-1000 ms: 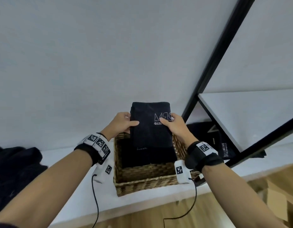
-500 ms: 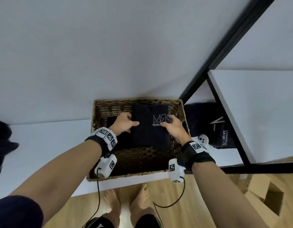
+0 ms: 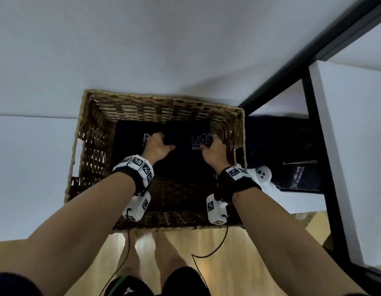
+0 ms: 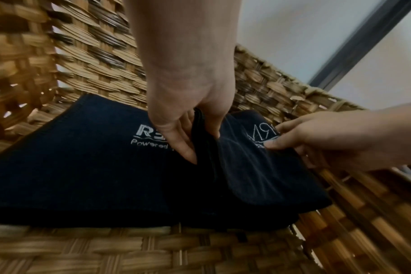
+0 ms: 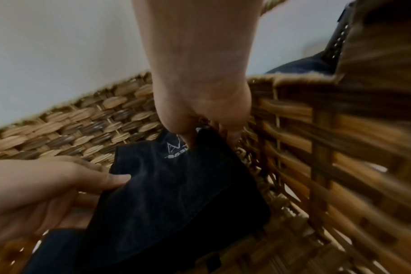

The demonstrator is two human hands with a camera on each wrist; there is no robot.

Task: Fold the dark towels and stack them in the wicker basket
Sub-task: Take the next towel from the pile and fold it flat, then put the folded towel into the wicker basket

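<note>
A folded dark towel [image 3: 186, 144] with a white logo is held low inside the wicker basket [image 3: 161, 104], toward its right side. My left hand [image 3: 156, 144] pinches the towel's left edge [image 4: 204, 133], thumb on top and fingers beneath. At the right edge, close to the basket's right wall, my right hand [image 3: 213, 147] pinches the same towel [image 5: 176, 176]. Under it, on the basket floor to the left, lies another folded dark towel [image 4: 82, 157] with white lettering. Most fingertips are hidden under the cloth.
The basket stands on a white shelf [image 3: 31, 159] against a pale wall. A black frame post [image 3: 320, 146] rises just right of the basket, with more dark cloth [image 3: 292, 146] and a small white object [image 3: 263, 173] behind it. Wooden floor lies below.
Both hands have lowered the folded towel from above the basket rim down into it. The head view has tipped to look straight down into the basket.
</note>
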